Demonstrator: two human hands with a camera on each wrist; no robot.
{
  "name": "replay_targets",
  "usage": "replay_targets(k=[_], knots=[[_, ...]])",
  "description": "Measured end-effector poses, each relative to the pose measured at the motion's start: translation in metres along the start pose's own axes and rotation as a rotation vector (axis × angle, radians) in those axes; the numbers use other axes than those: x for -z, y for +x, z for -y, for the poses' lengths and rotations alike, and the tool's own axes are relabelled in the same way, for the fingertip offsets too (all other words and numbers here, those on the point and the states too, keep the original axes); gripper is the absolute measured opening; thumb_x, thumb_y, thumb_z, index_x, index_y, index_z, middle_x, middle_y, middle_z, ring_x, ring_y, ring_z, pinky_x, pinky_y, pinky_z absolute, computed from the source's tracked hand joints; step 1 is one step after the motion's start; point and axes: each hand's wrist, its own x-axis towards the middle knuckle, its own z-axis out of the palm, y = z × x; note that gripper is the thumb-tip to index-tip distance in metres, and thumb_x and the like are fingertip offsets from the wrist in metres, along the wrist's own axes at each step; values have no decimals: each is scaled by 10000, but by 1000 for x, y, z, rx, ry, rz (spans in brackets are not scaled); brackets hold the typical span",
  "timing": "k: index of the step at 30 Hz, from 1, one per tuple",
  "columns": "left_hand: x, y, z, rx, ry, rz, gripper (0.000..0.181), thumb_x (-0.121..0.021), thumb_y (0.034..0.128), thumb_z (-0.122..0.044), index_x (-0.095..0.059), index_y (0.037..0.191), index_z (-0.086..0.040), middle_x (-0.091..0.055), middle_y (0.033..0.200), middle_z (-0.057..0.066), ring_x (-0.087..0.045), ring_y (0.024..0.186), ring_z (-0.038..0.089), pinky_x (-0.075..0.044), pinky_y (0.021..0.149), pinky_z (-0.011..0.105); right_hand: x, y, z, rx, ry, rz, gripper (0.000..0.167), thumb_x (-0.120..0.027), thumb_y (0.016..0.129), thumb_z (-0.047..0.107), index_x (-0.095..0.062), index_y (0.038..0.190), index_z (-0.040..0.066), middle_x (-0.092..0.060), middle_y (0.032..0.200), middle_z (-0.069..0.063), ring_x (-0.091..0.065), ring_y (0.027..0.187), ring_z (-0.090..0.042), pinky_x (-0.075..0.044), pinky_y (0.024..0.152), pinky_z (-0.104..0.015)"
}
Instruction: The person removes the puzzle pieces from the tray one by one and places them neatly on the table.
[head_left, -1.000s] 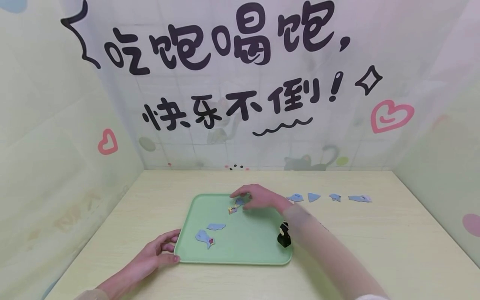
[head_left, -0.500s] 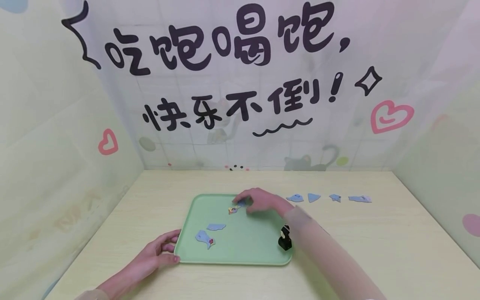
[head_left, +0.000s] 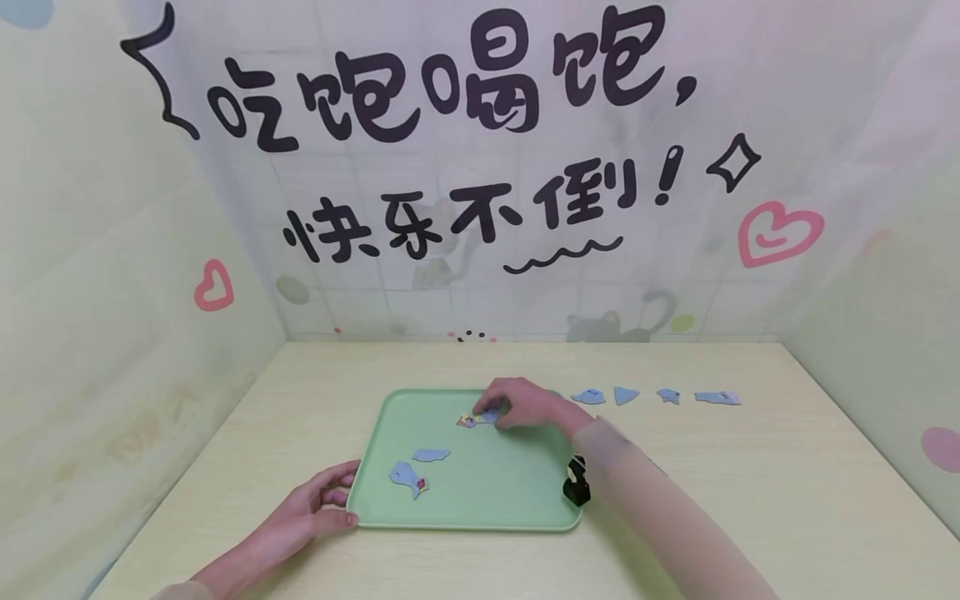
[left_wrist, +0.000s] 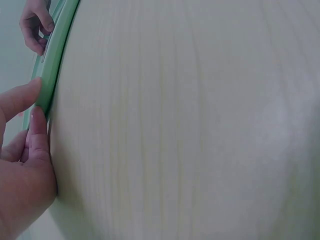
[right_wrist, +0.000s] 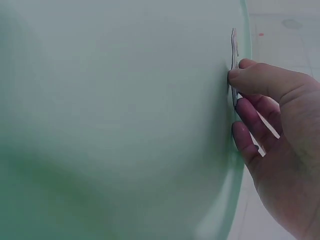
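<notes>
A green tray (head_left: 480, 492) lies on the table. My left hand (head_left: 311, 508) holds its front left corner; in the left wrist view the thumb and fingers of that hand (left_wrist: 25, 155) are at the rim. Over the back of the tray, my right hand (head_left: 521, 404) pinches a blue flat piece (head_left: 489, 416), partly hidden by the fingers, beside a yellowish piece (head_left: 467, 421). In the right wrist view the hand (right_wrist: 285, 115) has thumb and fingertips on a thin piece (right_wrist: 234, 47) seen edge-on. Two more blue pieces (head_left: 431, 455) (head_left: 406, 475) lie at the tray's left.
Several blue pieces (head_left: 626, 395) lie in a row on the table (head_left: 750, 467), right of the tray. A black object (head_left: 577, 482) is by the right forearm at the tray's right edge. A printed curtain (head_left: 480, 292) stands behind the table.
My right hand has moved slightly right and toward the front, and the blue piece at its fingers has shifted with it. The black object by the right forearm has moved slightly right. My left hand stays put.
</notes>
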Motion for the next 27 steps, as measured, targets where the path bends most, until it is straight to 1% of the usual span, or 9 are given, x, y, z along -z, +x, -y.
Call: replay_targets(k=[2,6,9,11,15,21,27], knots=[[0,0,0,1,6,-2,851,-719,830,-98,-255,1532,25,-431,1382,208,-539,1043,109,-469,864,186,0,-1,1,-2,-21,0,386,-709,837,29,-711,1201,159,-641,1145,-23,-574,1067,-149,-468,971,-319],[0,0,-1,24,15,-10,850,-729,830,-123,-269,1533,3,-433,1388,185,-540,1043,103,-467,869,181,-1,-2,2,-15,-45,7,389,-710,829,44,-711,1201,159,-634,1106,-14,-547,1003,-124,-464,927,-294],[0,0,-1,16,14,-3,852,-727,831,-123,-263,1534,8,-428,1393,199,-541,1042,101,-469,869,181,-1,-3,4,-22,-56,8,389,-719,822,60,-713,1198,158,-634,1083,-8,-533,970,-117,-461,899,-285],[1,0,-1,-2,10,5,853,-723,833,-118,-256,1533,20,-428,1391,214,-540,1041,98,-468,868,182,-1,-3,4,-22,-65,8,386,-727,819,72,-715,1195,160,-631,1068,-3,-527,957,-113,-458,885,-278],[1,1,-1,-25,5,17,852,-715,838,-106,-242,1532,39,-427,1386,233,-541,1040,98,-469,866,186,-1,-4,6,-9,-74,8,378,-737,816,90,-718,1188,153,-628,1048,-3,-531,948,-113,-460,870,-266],[1,1,0,16,11,-5,859,-732,826,-125,-264,1535,5,-432,1393,207,-549,1041,100,-467,876,182,1,-6,9,14,-70,-13,363,-750,814,95,-724,1173,145,-634,1049,-8,-560,959,-114,-481,870,-261],[1,1,-1,15,21,-6,854,-734,829,-135,-270,1531,9,-432,1391,216,-544,1038,108,-467,869,183,6,-13,12,-6,-36,-50,362,-758,810,99,-732,1164,171,-631,1052,-6,-578,982,-129,-495,888,-299]])
